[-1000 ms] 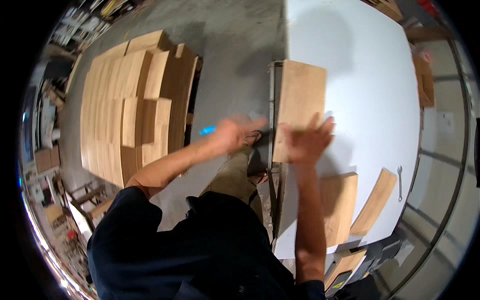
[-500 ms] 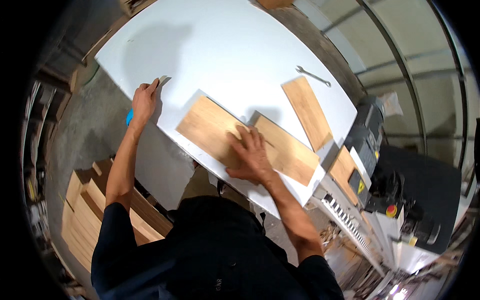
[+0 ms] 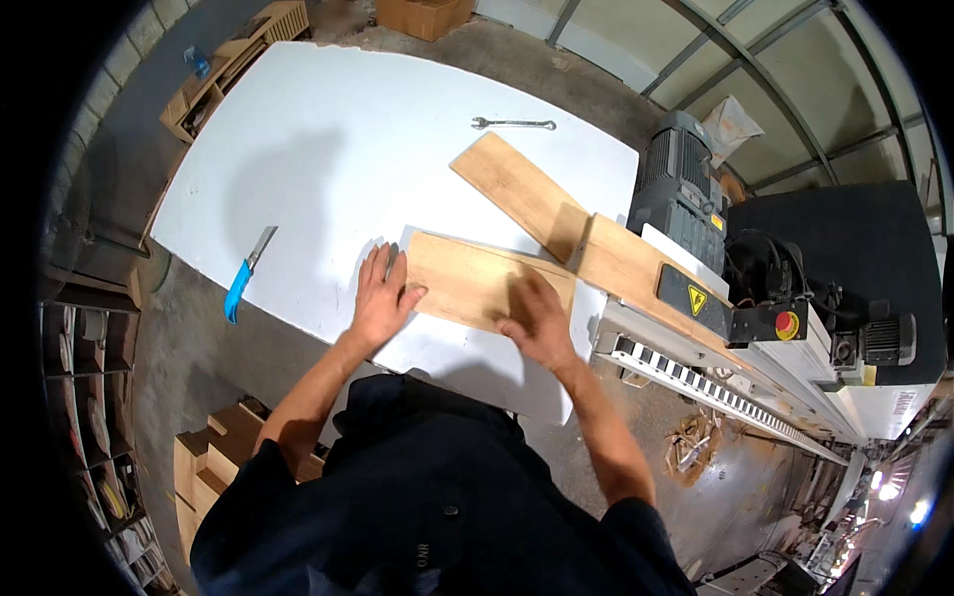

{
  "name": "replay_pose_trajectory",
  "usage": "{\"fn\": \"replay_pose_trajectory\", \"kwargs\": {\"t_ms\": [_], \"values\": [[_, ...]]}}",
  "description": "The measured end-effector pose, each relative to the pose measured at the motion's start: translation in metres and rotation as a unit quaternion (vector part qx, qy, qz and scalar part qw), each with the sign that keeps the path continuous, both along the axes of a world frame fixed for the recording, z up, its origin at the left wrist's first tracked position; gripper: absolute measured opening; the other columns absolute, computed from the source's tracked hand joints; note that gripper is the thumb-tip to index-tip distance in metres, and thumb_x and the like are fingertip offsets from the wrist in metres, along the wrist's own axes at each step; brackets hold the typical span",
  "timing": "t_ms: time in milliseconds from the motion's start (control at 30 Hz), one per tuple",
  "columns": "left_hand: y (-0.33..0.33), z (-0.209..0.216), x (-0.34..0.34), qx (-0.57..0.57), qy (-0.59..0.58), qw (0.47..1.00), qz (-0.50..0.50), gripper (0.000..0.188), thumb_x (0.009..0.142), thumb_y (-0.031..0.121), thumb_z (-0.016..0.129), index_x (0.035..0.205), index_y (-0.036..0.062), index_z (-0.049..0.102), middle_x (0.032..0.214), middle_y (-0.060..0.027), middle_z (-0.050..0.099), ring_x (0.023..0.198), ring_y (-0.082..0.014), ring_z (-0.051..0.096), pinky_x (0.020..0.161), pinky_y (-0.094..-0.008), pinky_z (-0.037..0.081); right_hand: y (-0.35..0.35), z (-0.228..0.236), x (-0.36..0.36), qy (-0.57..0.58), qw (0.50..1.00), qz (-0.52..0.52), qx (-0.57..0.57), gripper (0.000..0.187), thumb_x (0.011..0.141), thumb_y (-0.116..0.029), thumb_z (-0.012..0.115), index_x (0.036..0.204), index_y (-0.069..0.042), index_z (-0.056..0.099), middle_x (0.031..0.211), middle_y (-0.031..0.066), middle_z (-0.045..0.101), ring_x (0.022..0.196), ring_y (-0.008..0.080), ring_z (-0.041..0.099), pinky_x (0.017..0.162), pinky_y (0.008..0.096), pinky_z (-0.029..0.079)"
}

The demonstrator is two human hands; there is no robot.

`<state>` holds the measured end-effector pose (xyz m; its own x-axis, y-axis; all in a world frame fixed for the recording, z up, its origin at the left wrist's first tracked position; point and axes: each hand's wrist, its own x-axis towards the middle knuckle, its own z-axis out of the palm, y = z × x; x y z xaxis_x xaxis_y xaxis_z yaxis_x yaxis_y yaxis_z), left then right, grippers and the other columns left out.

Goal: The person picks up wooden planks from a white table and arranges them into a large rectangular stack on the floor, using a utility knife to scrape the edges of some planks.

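A light wooden board (image 3: 462,288) lies on the white table (image 3: 328,109) in front of me, and a thin line along its far edge suggests another board under it. My left hand (image 3: 383,303) rests at the board's left end, palm down, fingers stretched out and thumb touching the board. Over the right part, my right hand (image 3: 542,323) has its thumb at the near edge and its blurred fingers bent across the wood. A knife with a blue handle (image 3: 237,291) lies at the table's left edge, its handle sticking out past it.
Farther back lie another wooden board (image 3: 517,189) and a wrench (image 3: 514,124). At the right, a machine with a grey motor (image 3: 679,164) and a red stop button (image 3: 787,325) adjoins the table. Stacked wooden pieces (image 3: 199,477) stand at lower left, near shelves (image 3: 99,397).
My left hand has let go of the knife at the table edge and moved right to the board. The two side-by-side boards now overlap or lie together. The view has turned.
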<state>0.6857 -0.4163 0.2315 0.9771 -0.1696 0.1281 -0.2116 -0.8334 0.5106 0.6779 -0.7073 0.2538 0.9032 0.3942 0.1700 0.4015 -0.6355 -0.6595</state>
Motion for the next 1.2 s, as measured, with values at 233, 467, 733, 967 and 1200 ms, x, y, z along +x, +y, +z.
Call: {"fn": "replay_pose_trajectory", "kwargs": {"t_ms": [233, 467, 733, 967, 1200], "values": [[-0.069, 0.03, 0.03, -0.114, -0.03, 0.992, -0.056, 0.062, 0.086, 0.034, 0.06, 0.129, -0.0072, 0.043, 0.129, -0.0305, 0.044, 0.125, -0.0431, 0.037, 0.105, -0.0446, 0.031, -0.034, -0.003, 0.051, 0.276, 0.449, -0.392, 0.754, 0.021, 0.091, -0.024, 0.059, 0.102, -0.006, 0.058, 0.095, 0.0064, 0.06, 0.086, 0.0207, 0.058, 0.073, 0.0356, 0.052], [-0.087, 0.048, 0.022, -0.419, 0.224, 0.88, 0.012, 0.054, 0.088, 0.027, 0.061, 0.127, -0.006, 0.045, 0.104, -0.013, 0.061, 0.086, -0.0191, 0.059, 0.078, -0.0291, 0.048, 0.038, -0.023, -0.004, 0.319, 0.518, -0.27, 0.747, 0.018, 0.093, -0.013, 0.052, 0.11, -0.005, 0.053, 0.1, 0.0064, 0.061, 0.093, 0.0219, 0.06, 0.086, 0.0405, 0.052], [-0.03, 0.024, 0.01, -0.394, 0.194, 0.894, 0.09, 0.033, 0.085, 0.013, 0.061, 0.115, -0.0015, 0.058, 0.101, -0.0124, 0.062, 0.09, -0.0207, 0.057, 0.083, -0.0345, 0.046, 0.07, -0.011, -0.051, 0.568, 0.544, -0.14, 0.601, 0.032, 0.096, -0.023, 0.049, 0.114, 0.003, 0.052, 0.112, 0.017, 0.061, 0.098, 0.0267, 0.062, 0.086, 0.0372, 0.051], [-0.016, 0.01, 0.099, -0.104, 0.039, 0.993, 0.041, 0.044, 0.078, 0.023, 0.064, 0.114, -0.0023, 0.059, 0.114, -0.0238, 0.055, 0.111, -0.0384, 0.048, 0.095, -0.0422, 0.039, 0.012, 0.008, 0.004, 0.148, 0.903, -0.279, 0.29, 0.026, 0.093, -0.02, 0.053, 0.098, 0.003, 0.062, 0.091, 0.0143, 0.067, 0.082, 0.0222, 0.065, 0.072, 0.0284, 0.05], [-0.059, -0.037, 0.227, 0.061, 0.037, 0.997, 0.027, 0.066, 0.077, 0.033, 0.066, 0.128, -0.0029, 0.045, 0.123, -0.0237, 0.052, 0.12, -0.0404, 0.042, 0.103, -0.0399, 0.034, -0.002, -0.007, 0.1, 0.212, 0.897, -0.37, -0.118, 0.059, 0.081, -0.034, 0.065, 0.125, 0.0, 0.045, 0.127, 0.0227, 0.047, 0.117, 0.0413, 0.045, 0.098, 0.0459, 0.036]]}}
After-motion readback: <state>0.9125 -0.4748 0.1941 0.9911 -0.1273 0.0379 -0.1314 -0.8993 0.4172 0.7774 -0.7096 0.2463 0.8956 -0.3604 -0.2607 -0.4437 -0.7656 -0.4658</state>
